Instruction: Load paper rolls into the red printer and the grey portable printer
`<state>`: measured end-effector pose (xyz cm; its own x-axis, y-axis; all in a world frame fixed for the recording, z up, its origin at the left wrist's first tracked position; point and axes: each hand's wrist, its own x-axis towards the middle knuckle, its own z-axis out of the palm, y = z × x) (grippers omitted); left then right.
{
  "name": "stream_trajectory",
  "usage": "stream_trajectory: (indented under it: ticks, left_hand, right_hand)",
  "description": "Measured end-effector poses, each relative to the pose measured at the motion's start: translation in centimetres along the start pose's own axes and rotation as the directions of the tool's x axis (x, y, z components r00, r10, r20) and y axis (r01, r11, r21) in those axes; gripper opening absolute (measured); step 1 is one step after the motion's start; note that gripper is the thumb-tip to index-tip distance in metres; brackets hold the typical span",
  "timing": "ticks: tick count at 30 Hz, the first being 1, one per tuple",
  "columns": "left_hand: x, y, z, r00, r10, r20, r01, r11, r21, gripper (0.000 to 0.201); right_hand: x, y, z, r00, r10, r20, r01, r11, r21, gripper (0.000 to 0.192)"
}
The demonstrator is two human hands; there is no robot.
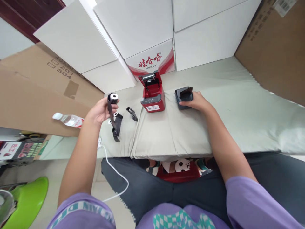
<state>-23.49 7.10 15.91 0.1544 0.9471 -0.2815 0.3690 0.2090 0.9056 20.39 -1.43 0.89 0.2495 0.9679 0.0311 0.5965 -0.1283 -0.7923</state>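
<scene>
My left hand [101, 110] grips a paper roll [113, 98] with a white end and a black outer side, a dark strip hanging from it. Just below, more dark rolls [118, 120] lie on the cloth, and a smaller roll [132, 113] with a loose dark tail lies to their right. My right hand [198, 101] is closed around the near right side of a small black portable printer [181, 95], its dark lid raised. Between my hands stands a red label printer [156, 103], its lid tilted up and its inside showing; neither hand touches it.
White boxes [140, 25] line the back of the cloth-covered surface [162, 136]. Large cardboard boxes stand at left [30, 92] and right [281, 54]. A water bottle [70, 120] is at far left. A white cable [119, 175] runs down past the front edge.
</scene>
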Motion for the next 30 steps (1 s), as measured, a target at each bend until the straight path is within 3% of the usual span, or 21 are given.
stream_trajectory:
  ticks: [2, 4, 6, 8, 11, 18, 22, 25, 30]
  left_hand:
    - [-0.5, 0.8, 0.7, 0.992, -0.012, 0.127, 0.054, 0.941, -0.335, 0.033]
    - [-0.9, 1.3, 1.5, 0.971, 0.031, 0.238, 0.120, 0.796, -0.594, 0.039]
    - [-1.3, 1.6, 2.3, 0.953, 0.066, 0.296, 0.174, 0.680, -0.713, 0.039]
    - [-1.6, 1.8, 3.1, 0.951, 0.066, 0.302, 0.196, 0.626, -0.755, 0.034]
    - [-1.4, 1.8, 4.0, 0.964, 0.063, 0.257, 0.162, 0.626, -0.763, 0.030]
    - [0.2, 1.8, 5.7, 0.978, 0.186, 0.097, -0.060, 0.692, -0.720, 0.024]
    - [0.9, 2.1, 7.2, 0.972, 0.212, 0.104, -0.097, 0.760, -0.643, 0.015]
    - [1.8, 1.6, 8.1, 0.952, 0.288, 0.100, -0.190, 0.818, -0.543, 0.005]
    - [3.2, 0.8, 9.4, 0.907, 0.387, 0.164, -0.302, 0.871, -0.387, 0.030]
  right_hand:
    - [0.0, 0.0, 0.0, 1.000, 0.003, -0.002, -0.003, 1.000, 0.016, 0.068]
    - [0.0, 0.0, 0.0, 1.000, 0.014, -0.005, -0.014, 1.000, 0.024, 0.069]
    - [0.0, -0.1, 0.0, 1.000, 0.018, -0.003, -0.018, 1.000, 0.016, 0.070]
    - [-0.1, -0.2, -0.1, 1.000, 0.013, 0.009, -0.013, 1.000, 0.002, 0.069]
    - [-0.2, -0.3, -0.1, 1.000, 0.013, 0.016, -0.013, 1.000, 0.003, 0.070]
    - [-0.4, -0.7, -0.3, 0.997, 0.074, 0.026, -0.075, 0.997, 0.016, 0.075]
    - [-0.5, -0.6, -0.3, 0.996, 0.089, 0.012, -0.089, 0.995, 0.036, 0.075]
    - [-0.5, -0.5, -0.2, 0.997, 0.072, 0.013, -0.073, 0.996, 0.044, 0.070]
    - [-0.5, -0.5, -0.2, 0.999, 0.037, 0.021, -0.037, 0.999, 0.025, 0.066]
